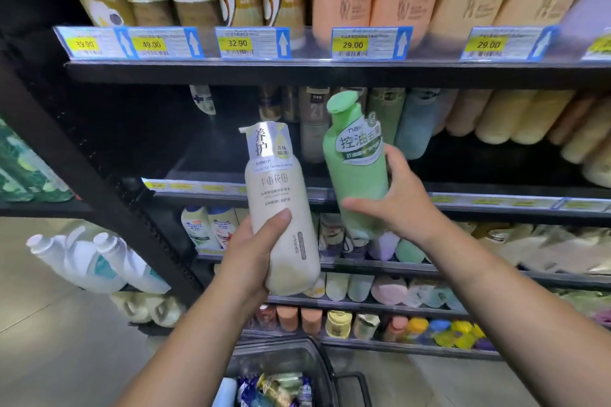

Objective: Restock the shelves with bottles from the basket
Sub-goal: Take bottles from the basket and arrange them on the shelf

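Observation:
My left hand (251, 254) grips a tall cream bottle (281, 195) with a silver pump cap, held upright in front of the shelves. My right hand (396, 201) holds a green bottle (355, 158) with a green flip cap, tilted slightly left, level with the second shelf (479, 200). The two bottles are side by side, a small gap apart. Below, the dark basket (291, 360) holds several packets and bottles at the bottom edge of the view.
The top shelf (297, 71) carries beige and peach bottles behind price tags. The second shelf has a dark gap at the left and bottles lying at the right. Lower shelves hold several small bottles. White bottles (89, 261) stand on a neighbouring rack at the left.

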The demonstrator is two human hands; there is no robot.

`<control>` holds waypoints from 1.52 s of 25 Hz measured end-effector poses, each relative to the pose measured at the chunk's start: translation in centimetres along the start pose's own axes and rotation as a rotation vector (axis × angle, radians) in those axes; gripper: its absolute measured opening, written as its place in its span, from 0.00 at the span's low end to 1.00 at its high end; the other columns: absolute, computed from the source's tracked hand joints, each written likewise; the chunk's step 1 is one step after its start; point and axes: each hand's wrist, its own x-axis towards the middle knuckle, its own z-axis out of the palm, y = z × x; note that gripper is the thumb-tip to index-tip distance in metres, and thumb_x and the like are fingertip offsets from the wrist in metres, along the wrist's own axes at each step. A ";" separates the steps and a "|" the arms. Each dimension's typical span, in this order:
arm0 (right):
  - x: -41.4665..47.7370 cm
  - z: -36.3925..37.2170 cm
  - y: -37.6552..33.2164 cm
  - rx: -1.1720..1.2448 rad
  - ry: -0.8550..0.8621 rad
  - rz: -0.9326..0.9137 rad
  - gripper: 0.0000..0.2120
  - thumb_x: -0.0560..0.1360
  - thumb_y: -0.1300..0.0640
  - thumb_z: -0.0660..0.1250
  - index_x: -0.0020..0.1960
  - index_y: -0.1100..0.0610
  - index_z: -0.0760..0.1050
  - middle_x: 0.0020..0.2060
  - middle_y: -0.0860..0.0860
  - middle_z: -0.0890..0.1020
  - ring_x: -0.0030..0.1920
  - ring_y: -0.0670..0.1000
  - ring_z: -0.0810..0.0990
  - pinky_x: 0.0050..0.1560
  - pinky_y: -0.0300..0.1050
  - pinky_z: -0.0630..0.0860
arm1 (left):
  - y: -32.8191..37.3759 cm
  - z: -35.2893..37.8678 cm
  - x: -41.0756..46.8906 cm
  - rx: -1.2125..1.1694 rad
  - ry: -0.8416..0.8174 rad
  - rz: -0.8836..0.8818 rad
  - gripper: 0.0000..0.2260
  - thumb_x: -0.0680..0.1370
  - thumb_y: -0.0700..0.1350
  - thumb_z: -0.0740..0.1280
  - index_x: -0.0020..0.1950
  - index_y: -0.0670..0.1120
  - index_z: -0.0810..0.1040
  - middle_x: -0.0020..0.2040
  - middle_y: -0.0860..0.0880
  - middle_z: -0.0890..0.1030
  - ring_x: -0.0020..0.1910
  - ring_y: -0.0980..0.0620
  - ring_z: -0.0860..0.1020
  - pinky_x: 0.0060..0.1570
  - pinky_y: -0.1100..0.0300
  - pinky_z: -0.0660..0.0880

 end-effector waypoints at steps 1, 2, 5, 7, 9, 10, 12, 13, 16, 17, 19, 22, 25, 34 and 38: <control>0.8 -0.8 0.4 -0.021 0.019 -0.034 0.41 0.61 0.57 0.82 0.67 0.43 0.63 0.57 0.36 0.75 0.56 0.36 0.74 0.52 0.26 0.69 | -0.2 0.2 0.1 0.004 0.004 0.001 0.22 0.69 0.48 0.75 0.61 0.46 0.77 0.47 0.44 0.85 0.43 0.45 0.84 0.39 0.51 0.79; 1.5 -1.5 0.9 -0.039 0.027 -0.064 0.41 0.62 0.57 0.82 0.67 0.43 0.62 0.56 0.35 0.74 0.55 0.33 0.74 0.51 0.23 0.67 | -0.3 0.4 0.2 0.001 0.010 -0.002 0.21 0.69 0.48 0.75 0.61 0.46 0.77 0.47 0.43 0.85 0.43 0.45 0.84 0.38 0.51 0.79; 3.0 -2.5 2.6 -0.097 0.062 -0.108 0.43 0.61 0.57 0.82 0.68 0.46 0.62 0.59 0.38 0.74 0.55 0.34 0.73 0.52 0.20 0.65 | -0.8 0.9 0.3 -0.036 0.031 -0.007 0.19 0.70 0.48 0.74 0.59 0.46 0.78 0.47 0.42 0.84 0.43 0.45 0.83 0.38 0.52 0.80; 3.9 -2.7 3.7 -0.077 0.116 -0.121 0.42 0.62 0.57 0.82 0.67 0.46 0.61 0.60 0.42 0.73 0.57 0.38 0.73 0.53 0.20 0.65 | -1.0 1.3 0.5 -0.042 0.033 -0.005 0.19 0.70 0.47 0.75 0.59 0.47 0.78 0.47 0.42 0.84 0.43 0.45 0.84 0.38 0.51 0.80; 5.0 -2.8 4.3 -0.049 0.151 -0.118 0.41 0.62 0.57 0.82 0.65 0.48 0.61 0.58 0.46 0.74 0.56 0.41 0.74 0.52 0.21 0.66 | -1.4 1.5 0.8 -0.033 0.042 -0.006 0.20 0.70 0.47 0.74 0.61 0.46 0.77 0.47 0.41 0.84 0.43 0.44 0.84 0.40 0.50 0.80; 5.5 -2.8 4.5 -0.049 0.157 -0.105 0.40 0.62 0.57 0.82 0.64 0.49 0.61 0.57 0.47 0.75 0.55 0.43 0.74 0.51 0.21 0.66 | -1.6 1.7 0.9 -0.026 0.047 -0.012 0.21 0.70 0.48 0.74 0.61 0.45 0.76 0.48 0.41 0.84 0.44 0.44 0.84 0.41 0.49 0.80; 6.2 -2.6 5.4 -0.073 0.153 -0.053 0.37 0.62 0.56 0.82 0.60 0.50 0.61 0.55 0.48 0.76 0.53 0.47 0.75 0.46 0.22 0.67 | -2.0 2.1 1.2 -0.013 0.054 -0.023 0.22 0.70 0.49 0.72 0.62 0.45 0.76 0.49 0.41 0.84 0.46 0.43 0.84 0.43 0.48 0.80; 6.5 -2.3 6.0 -0.087 0.153 -0.021 0.35 0.62 0.56 0.82 0.58 0.51 0.61 0.53 0.49 0.76 0.53 0.48 0.75 0.44 0.24 0.68 | -2.1 2.4 1.3 -0.006 0.055 -0.024 0.22 0.70 0.50 0.71 0.62 0.45 0.77 0.49 0.41 0.84 0.46 0.43 0.84 0.44 0.47 0.80; 7.7 -1.8 7.6 -0.039 0.249 0.123 0.32 0.62 0.55 0.81 0.56 0.55 0.64 0.53 0.52 0.77 0.52 0.50 0.77 0.46 0.33 0.70 | -2.5 3.2 1.4 0.031 0.049 -0.020 0.22 0.70 0.51 0.71 0.62 0.46 0.76 0.49 0.41 0.85 0.45 0.43 0.84 0.46 0.42 0.80; 8.3 -1.9 7.9 -0.020 0.284 0.183 0.31 0.62 0.53 0.81 0.56 0.57 0.67 0.53 0.53 0.78 0.52 0.51 0.78 0.48 0.37 0.72 | -2.6 3.5 1.4 0.038 0.051 -0.027 0.22 0.70 0.51 0.70 0.63 0.46 0.76 0.47 0.42 0.85 0.43 0.43 0.84 0.47 0.38 0.78; 9.2 -2.1 8.2 -0.053 0.276 0.271 0.28 0.63 0.49 0.81 0.54 0.63 0.74 0.49 0.56 0.81 0.49 0.53 0.80 0.47 0.43 0.75 | -2.8 4.2 1.1 0.041 0.058 -0.057 0.20 0.70 0.52 0.70 0.60 0.47 0.76 0.43 0.43 0.85 0.37 0.42 0.84 0.50 0.27 0.71; 9.8 -2.2 8.6 -0.079 0.198 0.263 0.18 0.65 0.49 0.79 0.45 0.62 0.79 0.42 0.55 0.82 0.42 0.52 0.80 0.43 0.43 0.76 | -3.2 5.0 1.0 0.041 0.072 -0.104 0.18 0.70 0.53 0.70 0.57 0.48 0.76 0.41 0.42 0.84 0.35 0.35 0.80 0.41 0.16 0.61; 9.9 -2.1 8.9 -0.064 0.195 0.247 0.21 0.65 0.48 0.79 0.47 0.64 0.80 0.44 0.57 0.83 0.44 0.53 0.82 0.46 0.46 0.79 | -3.8 5.2 0.8 0.031 0.082 -0.119 0.18 0.70 0.54 0.71 0.57 0.50 0.77 0.43 0.41 0.84 0.37 0.34 0.80 0.36 0.15 0.58; 8.3 -1.7 7.3 -0.217 0.258 0.331 0.37 0.66 0.48 0.78 0.66 0.64 0.66 0.64 0.61 0.71 0.62 0.60 0.72 0.62 0.49 0.71 | -3.6 3.7 -2.0 0.056 -0.011 -0.110 0.26 0.64 0.57 0.76 0.59 0.51 0.78 0.50 0.37 0.84 0.39 0.39 0.83 0.50 0.18 0.60; 4.0 -0.9 5.6 -0.127 0.360 0.281 0.35 0.72 0.48 0.73 0.73 0.55 0.62 0.71 0.56 0.62 0.70 0.56 0.63 0.70 0.48 0.63 | -3.4 3.0 -3.4 0.068 -0.065 -0.138 0.16 0.68 0.57 0.74 0.53 0.55 0.79 0.42 0.43 0.84 0.37 0.35 0.80 0.39 0.16 0.60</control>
